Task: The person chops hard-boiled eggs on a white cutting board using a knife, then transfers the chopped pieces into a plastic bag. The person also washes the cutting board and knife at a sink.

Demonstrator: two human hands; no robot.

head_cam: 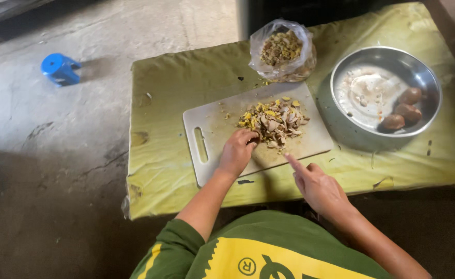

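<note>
Two hands are working: I'm cupping my empty left hand against the chopped pile on the cutting board, my right hand pointing, holding nothing; gathering gently is keeping pieces aboard, I judge.

We saw a white, matt plastic cutting board, scuffed and stained, lying on a crumpled yellow-green cloth that covered the worktop. Beside it stood a round, shiny metal bowl, smeared inside, and a clear, glossy, crinkled plastic bag. The grey concrete floor looked rough and cracked, and a blue plastic stool looked smooth.
</note>
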